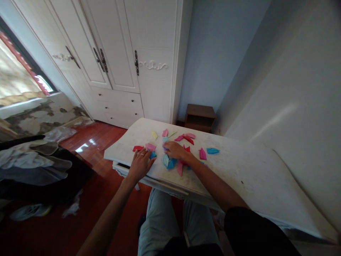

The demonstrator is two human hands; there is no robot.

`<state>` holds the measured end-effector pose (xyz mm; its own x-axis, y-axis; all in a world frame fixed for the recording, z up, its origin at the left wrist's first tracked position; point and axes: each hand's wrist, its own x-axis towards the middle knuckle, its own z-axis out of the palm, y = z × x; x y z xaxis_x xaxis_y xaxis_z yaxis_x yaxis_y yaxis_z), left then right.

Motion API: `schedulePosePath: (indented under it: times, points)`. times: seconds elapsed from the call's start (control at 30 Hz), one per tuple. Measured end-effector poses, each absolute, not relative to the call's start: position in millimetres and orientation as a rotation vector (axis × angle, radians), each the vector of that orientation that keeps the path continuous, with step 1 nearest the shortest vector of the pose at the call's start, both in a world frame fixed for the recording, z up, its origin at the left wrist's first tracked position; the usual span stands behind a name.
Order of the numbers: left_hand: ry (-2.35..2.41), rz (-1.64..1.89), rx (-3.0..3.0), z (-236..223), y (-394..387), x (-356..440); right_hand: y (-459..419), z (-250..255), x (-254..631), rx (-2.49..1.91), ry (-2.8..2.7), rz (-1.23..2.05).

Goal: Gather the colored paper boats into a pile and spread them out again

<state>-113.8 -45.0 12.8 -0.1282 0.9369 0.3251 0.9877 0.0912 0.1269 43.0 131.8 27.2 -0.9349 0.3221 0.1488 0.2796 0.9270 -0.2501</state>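
Observation:
Several small folded paper pieces in pink, red, blue and yellow lie scattered on a white table [239, 167]. My left hand [140, 164] rests flat near the table's front edge, fingers stretched out over a blue piece [152, 155] and just below a pink piece [150, 146]. My right hand [174, 150] lies palm down in the middle of the pile, fingers curled on a piece that I cannot make out. Two light blue pieces [168, 161] sit just in front of it. A lone blue piece [212, 150] and a pink one [202, 154] lie to its right.
A white wardrobe [119, 60] stands behind the table, a small brown nightstand [199, 116] beside it. The wall runs along the table's right side. Clothes and bags [34, 163] are heaped on the red wooden floor at left. My knees are under the table's front edge.

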Motion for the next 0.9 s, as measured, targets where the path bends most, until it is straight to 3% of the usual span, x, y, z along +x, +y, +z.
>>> schedulePosePath:
  times: [0.37,0.7,0.9]
  points:
    - [-2.258,-0.498,-1.900,26,-13,-116,134,37,84,-0.668,-2.781,0.366]
    - [-2.352,-0.184,-2.064,22,5,-119,114,38,158,-0.649,-2.565,0.484]
    - [-2.294,-0.355,-2.019,21,-9,-108,93,13,212,-0.645,-2.606,0.541]
